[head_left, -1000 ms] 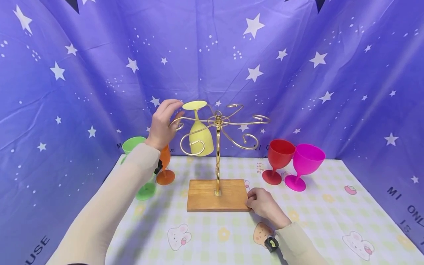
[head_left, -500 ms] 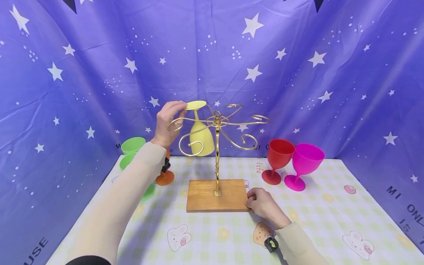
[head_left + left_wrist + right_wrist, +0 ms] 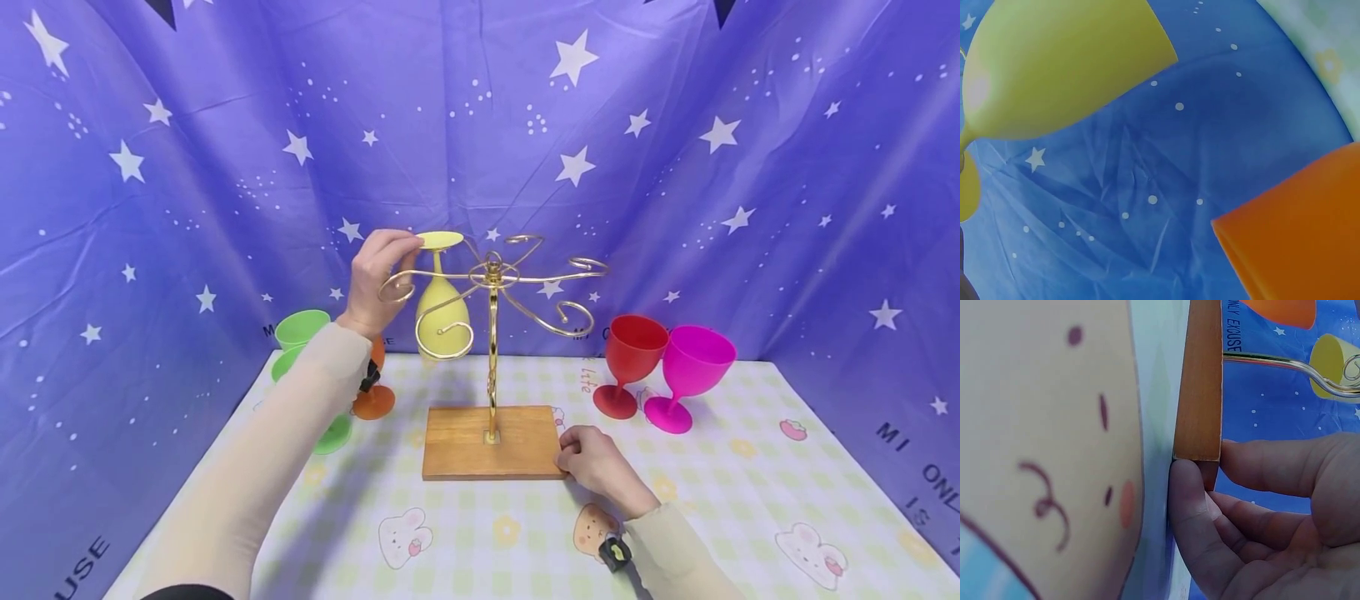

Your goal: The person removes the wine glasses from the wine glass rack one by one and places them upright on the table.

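My left hand (image 3: 378, 279) pinches the round foot of a yellow plastic goblet (image 3: 437, 292), which hangs upside down. Its stem is among the curled arms of a gold wire rack (image 3: 492, 358), left of the central pole. Whether the foot rests on the wires cannot be told. In the left wrist view the goblet's bowl (image 3: 1066, 69) fills the upper left. With thumb and fingers, my right hand (image 3: 600, 467) grips the right front corner of the rack's wooden base (image 3: 457, 442). The right wrist view shows the thumb and fingers on either side of that board (image 3: 1200, 394).
Red (image 3: 636, 350) and magenta (image 3: 697, 362) goblets stand upright at the right. An orange goblet (image 3: 375, 402) and green goblets (image 3: 302, 325) stand at the left, partly behind my left arm. A starry blue curtain (image 3: 480, 125) encloses the checked tablecloth (image 3: 480, 533).
The left hand first moved slightly right. Since then the yellow goblet has shifted left and hangs straighter, and the rack's front wire arms have swung a little to the right. The right hand has stayed put.
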`<state>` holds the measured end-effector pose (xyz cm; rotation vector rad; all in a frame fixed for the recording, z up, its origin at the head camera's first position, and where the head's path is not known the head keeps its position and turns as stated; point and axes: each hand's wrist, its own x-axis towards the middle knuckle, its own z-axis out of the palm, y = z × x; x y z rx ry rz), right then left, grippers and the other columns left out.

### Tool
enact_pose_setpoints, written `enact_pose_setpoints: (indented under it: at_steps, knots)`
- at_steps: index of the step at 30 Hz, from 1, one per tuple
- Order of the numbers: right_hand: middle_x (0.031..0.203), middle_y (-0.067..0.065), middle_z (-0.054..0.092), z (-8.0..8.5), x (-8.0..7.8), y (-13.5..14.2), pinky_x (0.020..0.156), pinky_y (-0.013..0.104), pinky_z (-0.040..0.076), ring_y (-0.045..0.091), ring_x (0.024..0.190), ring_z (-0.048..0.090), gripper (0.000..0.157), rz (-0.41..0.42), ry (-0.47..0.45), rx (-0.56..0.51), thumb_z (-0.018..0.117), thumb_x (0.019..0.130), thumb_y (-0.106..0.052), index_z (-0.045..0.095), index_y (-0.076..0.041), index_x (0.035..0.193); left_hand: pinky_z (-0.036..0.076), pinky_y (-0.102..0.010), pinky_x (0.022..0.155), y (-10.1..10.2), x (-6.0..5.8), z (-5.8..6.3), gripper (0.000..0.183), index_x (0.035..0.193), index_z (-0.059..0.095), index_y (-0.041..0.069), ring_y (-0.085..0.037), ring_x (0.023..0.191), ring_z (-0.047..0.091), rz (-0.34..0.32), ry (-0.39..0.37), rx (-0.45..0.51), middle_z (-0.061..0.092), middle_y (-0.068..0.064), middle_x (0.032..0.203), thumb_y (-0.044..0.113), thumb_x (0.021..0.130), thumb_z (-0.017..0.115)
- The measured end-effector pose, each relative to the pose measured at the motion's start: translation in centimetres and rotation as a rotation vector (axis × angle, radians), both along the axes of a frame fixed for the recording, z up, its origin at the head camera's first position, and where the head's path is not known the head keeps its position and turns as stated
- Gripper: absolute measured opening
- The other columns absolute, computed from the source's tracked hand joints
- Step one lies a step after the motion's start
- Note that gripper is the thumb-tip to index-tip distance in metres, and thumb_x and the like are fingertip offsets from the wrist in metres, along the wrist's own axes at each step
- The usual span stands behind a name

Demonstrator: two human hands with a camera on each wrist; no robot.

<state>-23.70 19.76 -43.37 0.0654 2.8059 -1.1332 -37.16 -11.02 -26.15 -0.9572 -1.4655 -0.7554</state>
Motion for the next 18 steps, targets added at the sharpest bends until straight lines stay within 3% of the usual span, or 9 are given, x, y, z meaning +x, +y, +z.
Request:
enact_pose_setpoints:
  at_steps: [10, 18]
  knots:
    - [0.08, 0.006, 0.055, -0.2, -0.1, 0.1, 0.062, 0.029, 0.046, 0.019, 0.07, 0.052, 0.015, 0.0, -0.006, -0.003, 0.064, 0.082, -0.002, 0.061, -0.001, 0.096, 0.05, -0.038, 0.08, -0.7, 1.3, 0.4, 0.013, 0.093, 0.069, -0.005, -0.031, 0.083, 0.06, 0.001, 0.04, -0.066, 0.066, -0.016, 0.086, -0.006, 0.088, 0.057]
    - [0.078, 0.006, 0.054, -0.1, -0.1, 0.0, 0.062, 0.029, 0.045, 0.018, 0.069, 0.052, 0.015, 0.002, 0.009, -0.005, 0.064, 0.081, -0.001, 0.061, -0.001, 0.096, 0.051, -0.039, 0.076, -1.1, 1.2, 0.8, 0.017, 0.092, 0.069, -0.005, -0.031, 0.081, 0.06, 0.035, 0.049, -0.09, 0.065, -0.015, 0.084, -0.01, 0.087, 0.053]
